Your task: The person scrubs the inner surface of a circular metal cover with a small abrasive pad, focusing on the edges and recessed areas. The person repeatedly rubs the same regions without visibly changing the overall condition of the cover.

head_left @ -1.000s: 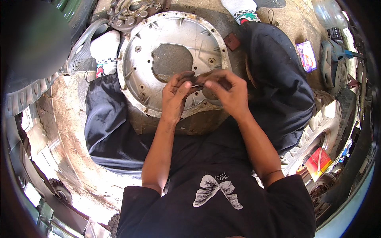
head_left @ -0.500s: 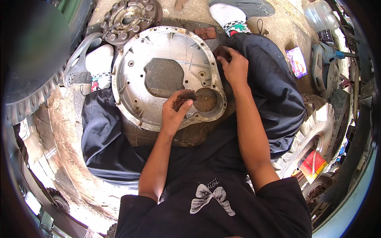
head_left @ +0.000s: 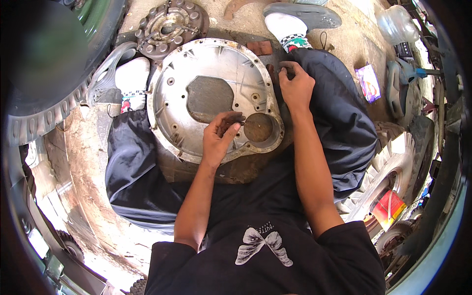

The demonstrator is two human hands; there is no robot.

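Sitting with legs parted, in dark trousers point(head_left: 334, 128) and a black shirt point(head_left: 324, 260), bending over a round silver housing point(head_left: 211, 64) on the floor between the two legs, with a wide opening near its middle and a smaller round opening in a lobe at the lower right. Has a big dark tyre point(head_left: 39, 130) off to the upper left and, beyond the right leg, a pale treaded wheel point(head_left: 400, 164). Has also a rusty round plate point(head_left: 172, 29) studded with bolt heads, just past the housing's upper left rim, and grey sandals point(head_left: 319, 14) by both feet.

Holds the left hand point(head_left: 221, 135) over the lower part of the housing, just beside the smaller opening, with fingers curled and thumb brought close to darkened fingertips; cannot tell a pinched scrap from bare skin there. Holds the right hand point(head_left: 297, 88) just outside the housing's right rim, near the trouser leg, with thumb and fingers loosely bent inward; cannot tell full from empty here either.

Has farther right a clear plastic bottle point(head_left: 397, 24), a red-and-yellow packet point(head_left: 388, 209) and a purple wrapper point(head_left: 368, 83); smallest, near the upper right rim, a reddish-brown block point(head_left: 259, 47).
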